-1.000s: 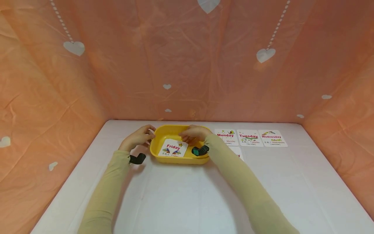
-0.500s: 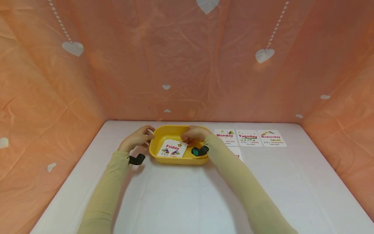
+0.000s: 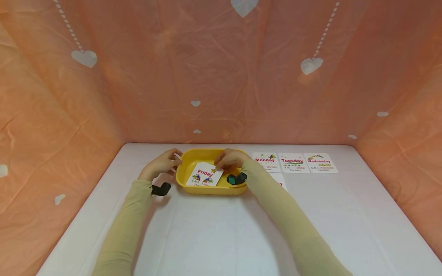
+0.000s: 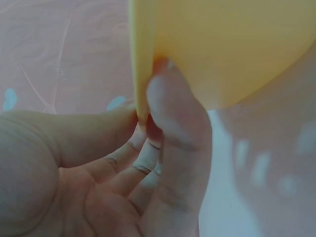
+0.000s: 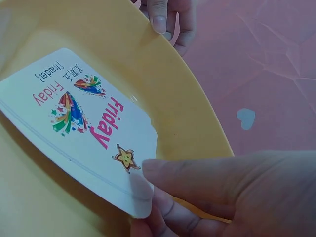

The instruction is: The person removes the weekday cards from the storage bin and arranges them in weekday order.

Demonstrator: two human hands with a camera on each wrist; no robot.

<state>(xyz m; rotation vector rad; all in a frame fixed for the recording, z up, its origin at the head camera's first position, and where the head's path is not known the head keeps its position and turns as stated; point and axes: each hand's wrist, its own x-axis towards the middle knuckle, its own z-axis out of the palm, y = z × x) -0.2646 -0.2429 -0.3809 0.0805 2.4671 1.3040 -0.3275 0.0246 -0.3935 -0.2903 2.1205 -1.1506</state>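
A yellow plastic basin (image 3: 207,189) sits near the back of the white table. My left hand (image 3: 161,164) pinches its left rim between thumb and finger; the left wrist view shows the basin wall (image 4: 222,44) between them. Inside the basin lies a white "Friday" card (image 3: 203,177) with a star and colourful party-horn pictures, seemingly over other cards whose edges peek out. Reaching in from the right, my right hand (image 3: 232,158) pinches the card's star corner, thumb on top and fingers beneath, as the right wrist view shows on the Friday card (image 5: 94,123).
Right of the basin, "Monday" (image 3: 265,162), "Tuesday" (image 3: 294,163) and "Wednesday" (image 3: 321,163) cards lie in a row. Below Monday, another card (image 3: 281,181) is mostly hidden by my right sleeve. An orange curtain (image 3: 221,76) with white hearts surrounds the table (image 3: 214,237).
My right fingers have closed in on the Friday card's upper right corner, and the card has shifted and lifted slightly. My left hand stays at the basin's rim.
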